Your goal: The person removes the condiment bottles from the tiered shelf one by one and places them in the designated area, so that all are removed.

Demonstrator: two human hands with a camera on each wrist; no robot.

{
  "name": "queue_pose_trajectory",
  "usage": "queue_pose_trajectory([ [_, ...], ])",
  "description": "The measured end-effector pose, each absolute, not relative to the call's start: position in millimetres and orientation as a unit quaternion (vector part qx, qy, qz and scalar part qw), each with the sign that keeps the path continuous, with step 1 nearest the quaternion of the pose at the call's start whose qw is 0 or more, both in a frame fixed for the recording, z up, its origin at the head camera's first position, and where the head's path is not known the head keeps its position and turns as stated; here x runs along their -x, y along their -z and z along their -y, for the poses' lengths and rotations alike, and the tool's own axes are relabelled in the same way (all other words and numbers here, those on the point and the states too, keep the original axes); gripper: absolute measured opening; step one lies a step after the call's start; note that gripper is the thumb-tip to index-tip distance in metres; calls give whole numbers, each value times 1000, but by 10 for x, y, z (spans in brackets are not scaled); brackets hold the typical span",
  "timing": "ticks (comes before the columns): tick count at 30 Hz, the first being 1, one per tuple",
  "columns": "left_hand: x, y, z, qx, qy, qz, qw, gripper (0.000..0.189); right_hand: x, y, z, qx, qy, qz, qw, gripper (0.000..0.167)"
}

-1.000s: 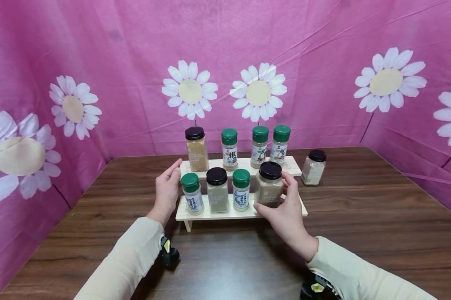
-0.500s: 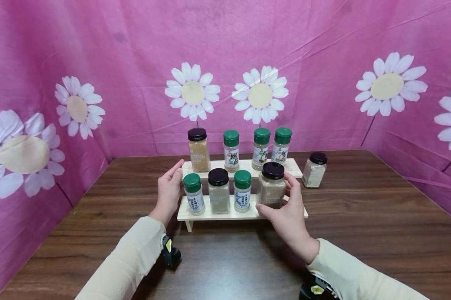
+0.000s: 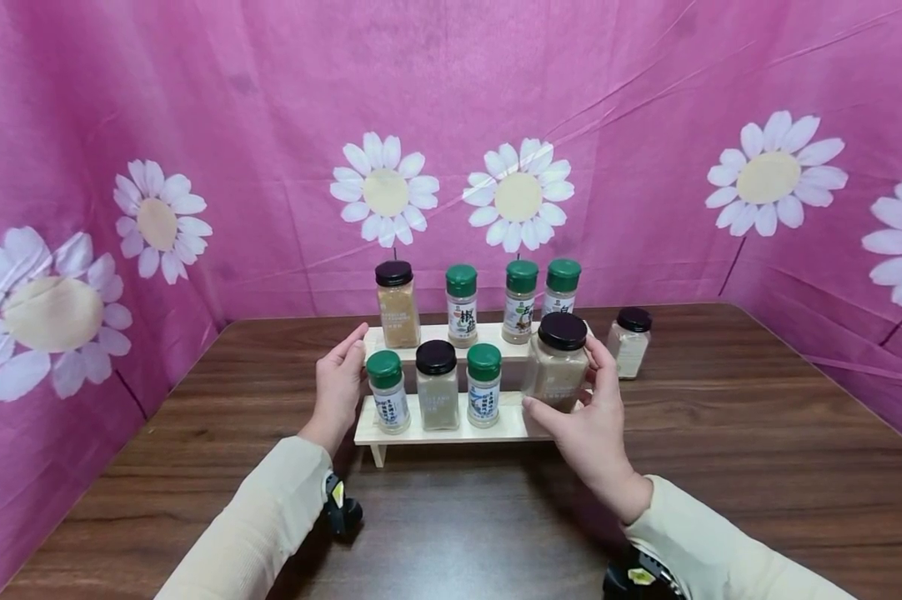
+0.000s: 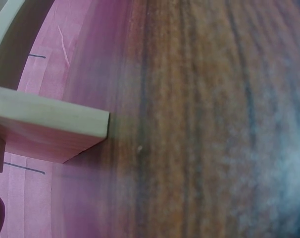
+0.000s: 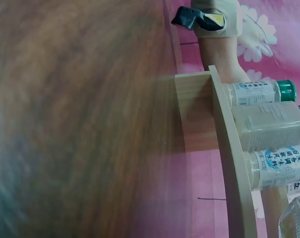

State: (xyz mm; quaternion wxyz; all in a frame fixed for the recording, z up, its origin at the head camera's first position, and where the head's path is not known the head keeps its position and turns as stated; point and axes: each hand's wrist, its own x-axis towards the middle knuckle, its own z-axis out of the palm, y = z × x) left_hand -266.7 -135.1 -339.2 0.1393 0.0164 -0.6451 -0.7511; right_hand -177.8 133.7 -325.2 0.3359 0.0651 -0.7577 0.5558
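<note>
A two-tier wooden spice rack point(image 3: 436, 432) stands on the table. My left hand point(image 3: 336, 392) holds the left end of its upper tier; some of those fingers are hidden. In my right hand point(image 3: 595, 433) is a square spice jar point(image 3: 559, 371) with a black lid and pale brown powder, gripped between thumb and fingers. It is raised a little off the right part of the lower tier; the right wrist view shows a gap under this jar point(image 5: 293, 220). Left of it on that tier stand a green-capped shaker point(image 3: 483, 387), a black-lidded jar point(image 3: 438, 387) and another green-capped shaker point(image 3: 387, 392).
The upper tier bears a tall black-lidded jar point(image 3: 398, 308) and green-capped shakers point(image 3: 462, 308), the rightmost partly hidden by the held jar. A smaller black-lidded jar point(image 3: 630, 346) stands on the wooden table point(image 3: 736, 433) right of the rack. Pink flowered cloth point(image 3: 271, 125) hangs behind.
My right hand has lifted the square spice jar from the lower tier and shifted it slightly right. My left hand stays at the rack's end. The head view has shifted slightly.
</note>
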Motion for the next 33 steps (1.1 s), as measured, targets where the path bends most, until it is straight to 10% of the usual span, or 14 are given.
queue_pose_trajectory([
  [33,2663,3413,1343,-6,765,627,147,38,1822,3148,-1596,-165,-531,697,453,96],
])
